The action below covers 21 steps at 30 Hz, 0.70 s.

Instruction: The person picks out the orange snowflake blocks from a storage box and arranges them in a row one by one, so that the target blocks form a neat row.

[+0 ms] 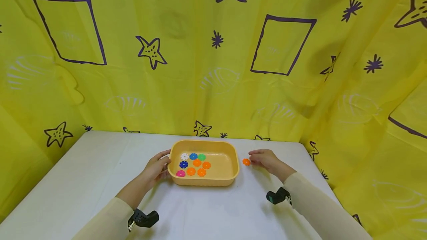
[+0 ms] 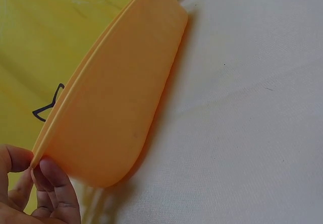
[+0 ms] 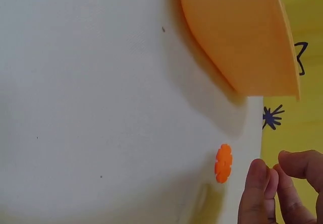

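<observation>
A light orange plastic basin (image 1: 210, 181) stands on the white table. My left hand (image 1: 157, 166) grips its left rim, with thumb and fingers on either side of the edge in the left wrist view. Inside lie several flower-shaped plastic discs: orange (image 1: 201, 172), white (image 1: 184, 156), blue (image 1: 193, 156), green (image 1: 201, 157), dark blue (image 1: 184, 164) and pink (image 1: 181, 173). Right of the basin, a single orange flower-shaped disc (image 3: 223, 163) lies on the table. My right hand (image 1: 265, 161) is beside that disc, fingers loosely bent, with nothing seen between them.
A yellow curtain (image 1: 186, 84) with dark stars and rectangles hangs behind the table and along its right side. White tabletop (image 1: 207, 214) extends in front of the basin and to its left. Black devices (image 1: 144, 218) are strapped at both wrists.
</observation>
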Available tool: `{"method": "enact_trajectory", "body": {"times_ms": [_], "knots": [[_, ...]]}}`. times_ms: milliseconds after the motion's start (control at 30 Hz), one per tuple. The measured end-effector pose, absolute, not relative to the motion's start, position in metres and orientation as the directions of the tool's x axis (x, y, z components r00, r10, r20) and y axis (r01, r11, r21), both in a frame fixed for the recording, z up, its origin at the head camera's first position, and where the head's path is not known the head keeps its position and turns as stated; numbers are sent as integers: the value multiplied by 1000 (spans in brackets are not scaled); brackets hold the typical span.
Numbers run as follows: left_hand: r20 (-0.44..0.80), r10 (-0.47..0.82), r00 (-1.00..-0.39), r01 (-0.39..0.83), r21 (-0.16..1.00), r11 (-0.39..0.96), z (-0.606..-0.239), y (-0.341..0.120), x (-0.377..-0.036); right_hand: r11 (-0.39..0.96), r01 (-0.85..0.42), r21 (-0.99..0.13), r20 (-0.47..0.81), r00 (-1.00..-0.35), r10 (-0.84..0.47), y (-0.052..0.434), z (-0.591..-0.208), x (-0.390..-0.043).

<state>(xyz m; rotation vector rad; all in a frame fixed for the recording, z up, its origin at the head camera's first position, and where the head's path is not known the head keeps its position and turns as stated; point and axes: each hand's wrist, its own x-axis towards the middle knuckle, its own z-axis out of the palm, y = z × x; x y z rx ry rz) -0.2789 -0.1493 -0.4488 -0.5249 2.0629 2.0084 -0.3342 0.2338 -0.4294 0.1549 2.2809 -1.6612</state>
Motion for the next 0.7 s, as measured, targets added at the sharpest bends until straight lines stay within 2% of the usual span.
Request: {"method": "enact_trajectory", "body": {"times_ms": [700], "knots": [[-389, -95, -916, -392, 920, 23, -450, -150, -279, 275, 192, -942, -273, -916, -295, 207, -402, -328]]}}
